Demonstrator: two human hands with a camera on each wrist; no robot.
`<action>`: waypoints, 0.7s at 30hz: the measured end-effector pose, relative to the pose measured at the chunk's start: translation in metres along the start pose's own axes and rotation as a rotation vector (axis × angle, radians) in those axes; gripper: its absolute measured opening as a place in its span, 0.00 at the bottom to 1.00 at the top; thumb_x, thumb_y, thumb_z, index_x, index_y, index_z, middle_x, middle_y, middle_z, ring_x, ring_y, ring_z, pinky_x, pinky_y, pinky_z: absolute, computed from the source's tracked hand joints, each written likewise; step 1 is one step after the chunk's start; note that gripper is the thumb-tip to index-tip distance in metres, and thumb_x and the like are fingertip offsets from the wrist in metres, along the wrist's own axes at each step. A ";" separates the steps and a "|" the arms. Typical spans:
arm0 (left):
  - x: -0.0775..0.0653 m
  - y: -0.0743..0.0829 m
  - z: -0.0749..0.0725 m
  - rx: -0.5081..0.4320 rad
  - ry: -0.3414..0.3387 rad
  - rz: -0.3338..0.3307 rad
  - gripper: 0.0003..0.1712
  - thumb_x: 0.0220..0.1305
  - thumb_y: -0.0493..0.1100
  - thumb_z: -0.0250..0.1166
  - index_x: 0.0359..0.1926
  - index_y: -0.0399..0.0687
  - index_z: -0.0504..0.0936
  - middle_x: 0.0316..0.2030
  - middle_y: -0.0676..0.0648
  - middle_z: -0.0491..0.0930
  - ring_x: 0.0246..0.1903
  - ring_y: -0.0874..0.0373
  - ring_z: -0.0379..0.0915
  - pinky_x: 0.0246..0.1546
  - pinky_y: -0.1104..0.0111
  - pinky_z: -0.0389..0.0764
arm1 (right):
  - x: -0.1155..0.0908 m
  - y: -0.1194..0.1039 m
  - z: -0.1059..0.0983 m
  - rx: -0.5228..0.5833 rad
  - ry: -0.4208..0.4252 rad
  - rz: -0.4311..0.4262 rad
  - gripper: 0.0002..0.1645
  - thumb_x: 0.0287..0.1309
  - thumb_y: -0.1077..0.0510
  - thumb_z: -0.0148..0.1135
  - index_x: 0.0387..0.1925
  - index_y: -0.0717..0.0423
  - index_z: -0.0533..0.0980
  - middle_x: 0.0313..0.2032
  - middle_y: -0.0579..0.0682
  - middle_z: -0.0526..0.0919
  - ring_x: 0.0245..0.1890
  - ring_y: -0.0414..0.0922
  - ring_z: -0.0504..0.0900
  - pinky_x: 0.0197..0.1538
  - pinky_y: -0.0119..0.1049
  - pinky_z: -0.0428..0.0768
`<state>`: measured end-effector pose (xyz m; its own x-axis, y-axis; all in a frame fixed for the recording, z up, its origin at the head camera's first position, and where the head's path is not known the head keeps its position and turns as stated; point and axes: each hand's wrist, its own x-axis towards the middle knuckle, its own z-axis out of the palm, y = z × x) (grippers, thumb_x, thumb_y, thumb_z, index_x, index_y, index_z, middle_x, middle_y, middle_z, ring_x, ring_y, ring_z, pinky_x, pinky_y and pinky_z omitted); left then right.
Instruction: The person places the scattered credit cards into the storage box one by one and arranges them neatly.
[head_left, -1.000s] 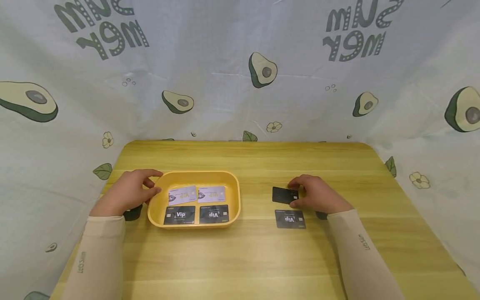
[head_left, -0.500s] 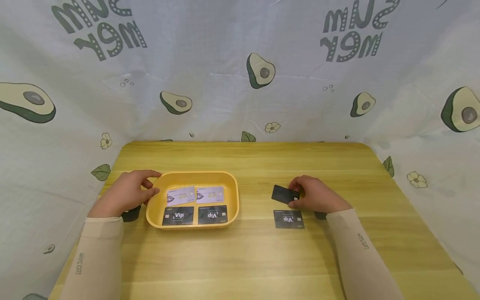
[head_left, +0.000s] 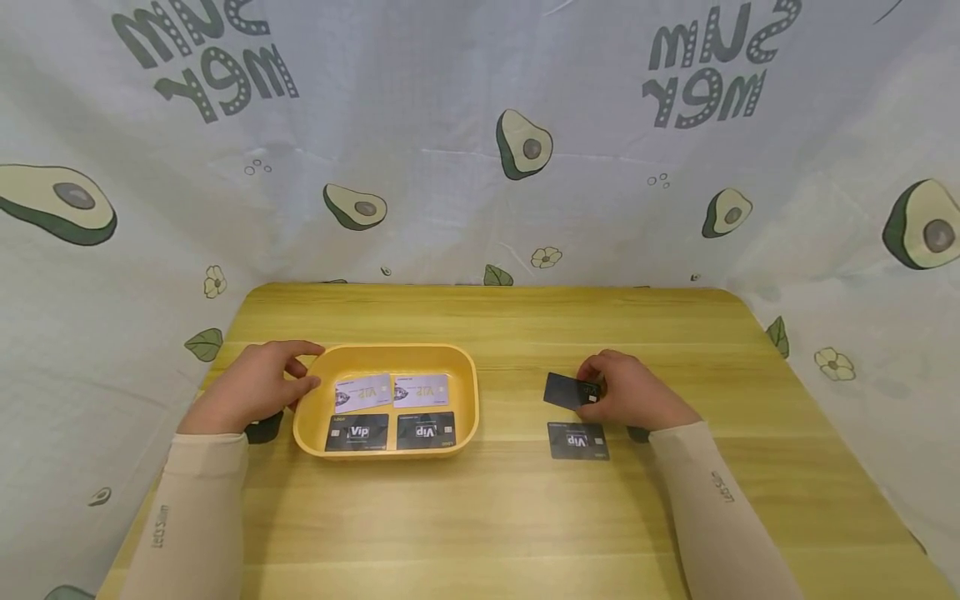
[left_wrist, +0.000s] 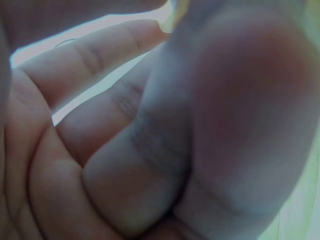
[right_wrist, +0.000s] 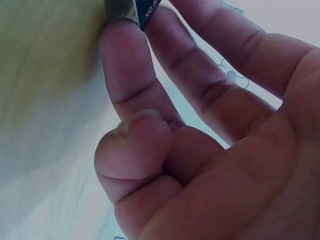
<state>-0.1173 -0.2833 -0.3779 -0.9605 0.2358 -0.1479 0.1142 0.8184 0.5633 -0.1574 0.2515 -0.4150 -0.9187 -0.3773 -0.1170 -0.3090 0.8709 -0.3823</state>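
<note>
In the head view, my left hand (head_left: 266, 383) holds the left rim of a yellow tray (head_left: 471, 400), thumb at the rim and index finger at the back left corner. Two pale VIP cards (head_left: 422, 391) lie in its back half. Two black VIP cards (head_left: 358, 432) lie in front of them. Right of the tray, my right hand (head_left: 633, 392) pinches a black card (head_left: 562, 392) by its right end. Only a corner of this card (right_wrist: 146, 11) shows in the right wrist view. Just in front lies another dark VIP card (head_left: 578, 441), flat on the table.
The wooden table (head_left: 480, 517) carries the tray on its left and the loose cards on its right. A white curtain (head_left: 450, 108) printed with avocados hangs behind the table and along both sides.
The black card in my right hand has turned slightly, its left end shifting a little. My left hand and the tray hold their places.
</note>
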 end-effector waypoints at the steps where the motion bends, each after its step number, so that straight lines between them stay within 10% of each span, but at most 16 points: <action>1: 0.000 0.000 0.000 0.001 0.000 0.001 0.29 0.71 0.40 0.69 0.70 0.38 0.76 0.41 0.42 0.86 0.23 0.60 0.83 0.34 0.59 0.82 | 0.000 0.000 0.000 0.000 0.001 -0.003 0.28 0.44 0.48 0.85 0.46 0.54 0.83 0.41 0.46 0.82 0.36 0.45 0.78 0.42 0.43 0.81; 21: -0.001 0.000 -0.002 0.003 -0.008 0.018 0.29 0.72 0.40 0.68 0.70 0.37 0.76 0.40 0.42 0.86 0.23 0.58 0.85 0.35 0.59 0.82 | 0.001 0.000 0.001 -0.036 0.022 -0.010 0.27 0.44 0.49 0.84 0.45 0.54 0.84 0.39 0.45 0.83 0.35 0.44 0.78 0.43 0.44 0.81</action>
<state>-0.1169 -0.2843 -0.3765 -0.9564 0.2542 -0.1441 0.1320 0.8158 0.5630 -0.1586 0.2511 -0.4161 -0.9206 -0.3795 -0.0925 -0.3267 0.8778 -0.3503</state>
